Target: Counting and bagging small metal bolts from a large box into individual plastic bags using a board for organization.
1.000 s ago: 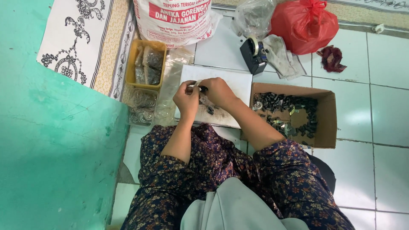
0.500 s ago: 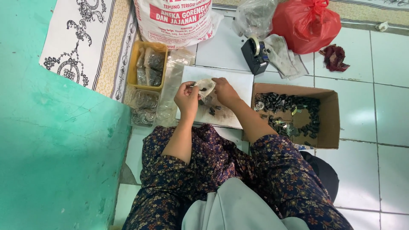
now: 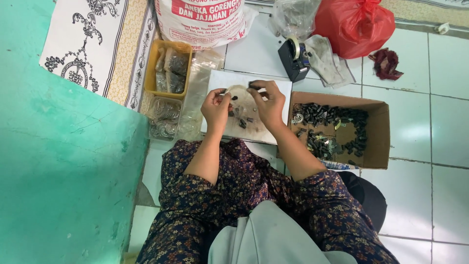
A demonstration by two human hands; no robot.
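Note:
I sit on a tiled floor with a white board (image 3: 224, 80) in front of my knees. My left hand (image 3: 215, 106) and my right hand (image 3: 267, 101) are raised over it and together hold a small clear plastic bag (image 3: 239, 91). A small black part (image 3: 253, 86) is pinched in my right fingers at the bag's mouth. A few more black parts (image 3: 243, 122) lie loose on the board below my hands.
An open cardboard box (image 3: 380, 132) with several black parts stands to the right. A yellow tray (image 3: 152, 73) of filled bags and a stack of clear bags (image 3: 166, 117) lie to the left. Behind are a tape dispenser (image 3: 293, 58), a white sack (image 3: 200, 19) and a red bag (image 3: 354, 24). A green wall (image 3: 58, 186) is on the left.
My hands have drawn slightly apart and spread the clear bag open between them. The camera has shifted a little.

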